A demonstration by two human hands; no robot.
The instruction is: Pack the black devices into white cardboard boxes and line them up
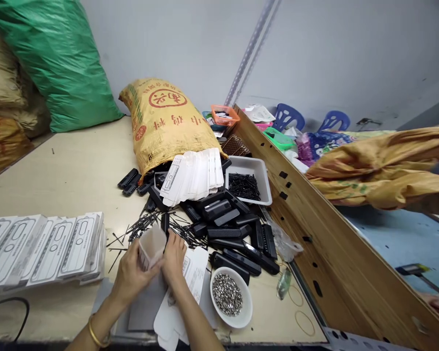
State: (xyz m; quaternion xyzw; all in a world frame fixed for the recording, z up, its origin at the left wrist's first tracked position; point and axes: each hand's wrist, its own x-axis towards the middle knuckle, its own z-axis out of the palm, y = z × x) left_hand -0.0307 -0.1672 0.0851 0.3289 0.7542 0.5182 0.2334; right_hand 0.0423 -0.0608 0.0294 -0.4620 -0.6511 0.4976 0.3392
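My left hand (135,270) wraps round a small white carton (152,247), tilted with its top end open toward me. Close against the carton's right side is my right hand (174,258), its fingers bent at the lower end of a narrow black case (165,223); the palm side is hidden. Beneath the hands lie flat white cartons (195,273) with printed faces, on a grey sheet (142,312). Thin black rods (142,226) are scattered just beyond the carton. A heap of black plastic cases (225,231) spreads to the right.
Printed white cartons (51,248) stand in a row at left. A white bowl (246,312) holds small metal pieces; a white tray (266,183) holds black rods. More flat cartons (195,175) lean before a yellow sack (168,122). A wooden board (296,224) borders the table's right side.
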